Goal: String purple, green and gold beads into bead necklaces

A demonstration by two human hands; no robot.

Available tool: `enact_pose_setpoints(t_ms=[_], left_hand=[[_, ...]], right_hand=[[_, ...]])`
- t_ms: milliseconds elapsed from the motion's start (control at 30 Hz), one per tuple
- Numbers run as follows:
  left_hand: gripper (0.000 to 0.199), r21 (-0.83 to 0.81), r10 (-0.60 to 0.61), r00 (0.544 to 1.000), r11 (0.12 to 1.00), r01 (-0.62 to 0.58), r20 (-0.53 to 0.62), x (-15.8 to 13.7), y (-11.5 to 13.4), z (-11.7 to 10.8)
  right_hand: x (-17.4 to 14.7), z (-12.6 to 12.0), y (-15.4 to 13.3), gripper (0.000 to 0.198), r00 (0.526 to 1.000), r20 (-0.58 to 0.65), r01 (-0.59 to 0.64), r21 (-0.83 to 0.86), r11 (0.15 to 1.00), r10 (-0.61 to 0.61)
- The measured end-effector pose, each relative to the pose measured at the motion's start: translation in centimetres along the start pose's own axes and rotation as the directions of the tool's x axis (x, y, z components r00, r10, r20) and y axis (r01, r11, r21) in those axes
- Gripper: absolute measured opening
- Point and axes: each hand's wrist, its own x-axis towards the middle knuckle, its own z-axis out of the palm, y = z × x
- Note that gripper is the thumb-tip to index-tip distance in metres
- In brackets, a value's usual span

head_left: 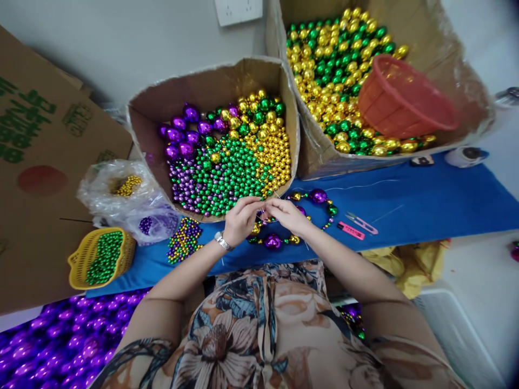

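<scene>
My left hand and my right hand meet at the front edge of a carton of beads, fingertips pinched together. Between them runs a thin pale thread, partly hidden by the fingers. Just beneath and beyond my right hand lies a strand of beads in purple, gold and green, curved in a loop on the blue cloth. Right of it rest pink thread snips and a pink box-shaped piece with dark print.
Close ahead stands the bead carton; a larger carton behind right holds gold and green beads and a red basket. At left are a yellow basket, plastic bags and small loose beads. Purple balls fill the lower left.
</scene>
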Motion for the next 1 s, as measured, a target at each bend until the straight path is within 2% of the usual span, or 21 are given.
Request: enact_pose_setpoints(t_ms=[133,367,567,833,1000], left_hand=[[0.020,-0.005,-0.007,1.000,1.000,0.008,0.011,-0.1,-0.1,0.1],[0.023,0.049,-0.048,0.996,0.998,0.044,0.077,-0.3,-0.4,0.0],[0.020,0.050,-0.026,0.999,0.998,0.024,0.031,-0.2,-0.3,0.0],[0.021,0.097,-0.143,0.989,0.986,0.137,0.049,0.3,-0.8,-0.7],[0.024,0.048,-0.219,0.970,0.975,0.215,0.108,0.3,-0.7,-1.6]], right_hand=[[0.4,0.0,-0.2,0.025,0.998,0.049,-0.039,0.077,0.996,0.035],[0.5,0.0,-0.2,0.030,0.996,0.069,-0.060,0.168,0.984,0.048],[0.5,0.2,-0.2,0.032,0.996,0.061,-0.069,0.192,0.979,0.058],[0.2,-0.1,-0.7,0.033,0.999,-0.014,-0.027,0.137,0.990,0.030],[0.0,-0.1,-0.5,0.034,0.997,-0.039,-0.063,0.201,0.978,0.072]])
